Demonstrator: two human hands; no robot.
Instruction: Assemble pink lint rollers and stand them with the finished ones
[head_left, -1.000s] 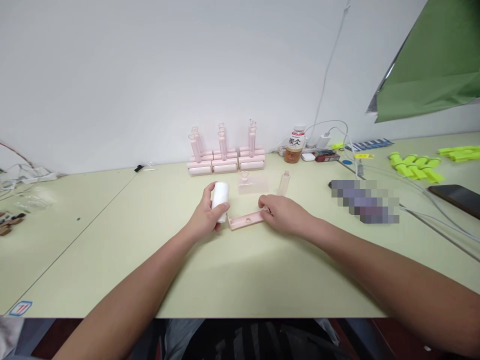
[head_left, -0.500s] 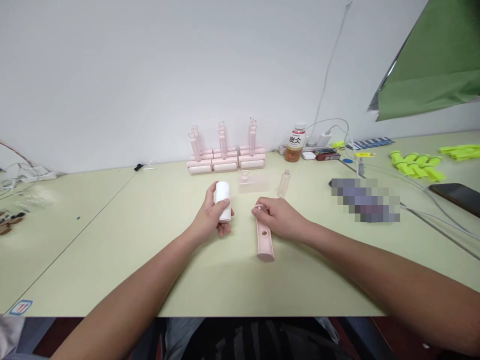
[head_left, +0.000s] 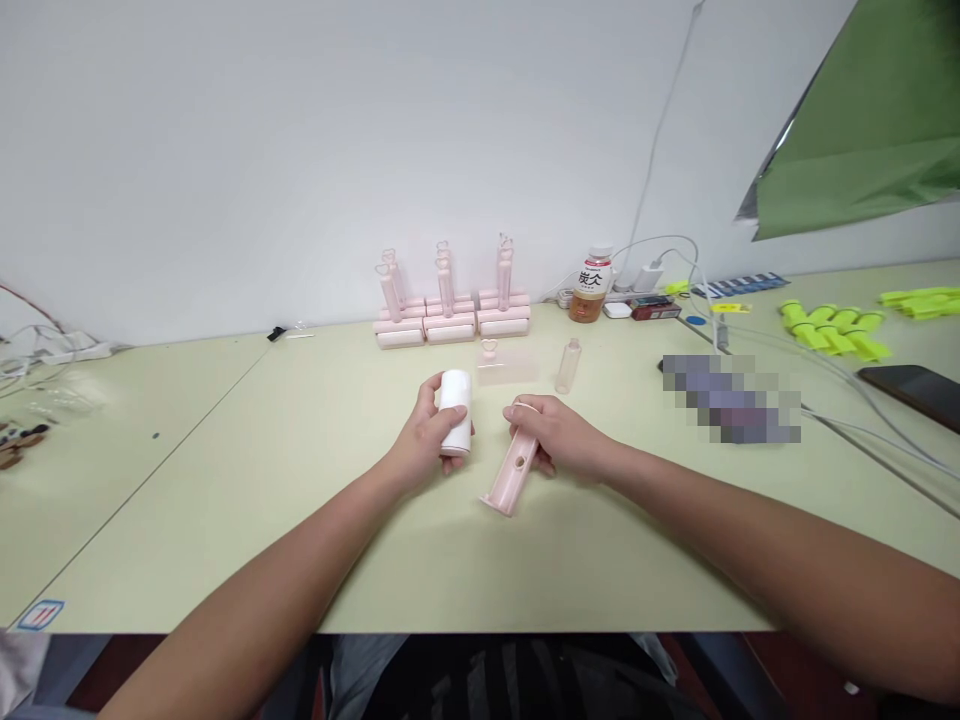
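My left hand point(head_left: 433, 428) grips a white paper roll point(head_left: 456, 412), thumb across its front, the roll standing nearly upright above the table. In my right hand point(head_left: 551, 432) is a pink plastic lint roller holder point(head_left: 510, 478), a half-open trough with a round hole in it. Its lower end tilts toward the left and toward me, a little apart from the roll. Beyond my hands lie a clear pink cover with a heart-shaped loop point(head_left: 508, 365) and a small translucent pink bottle-shaped piece point(head_left: 568, 366). Fingers behind both held things are partly hidden.
Several pink lint rollers point(head_left: 450, 326) with upright handles stand against the wall. To their right are an amber jar point(head_left: 592, 285), white cables and a red box point(head_left: 655, 309). Yellow-green pieces point(head_left: 832, 328) and a dark phone point(head_left: 915, 393) lie at the right.
The roll in my left hand has shifted slightly right and toward me. My right hand has turned the holder, so its lower end swings left and its hollow side shows more.
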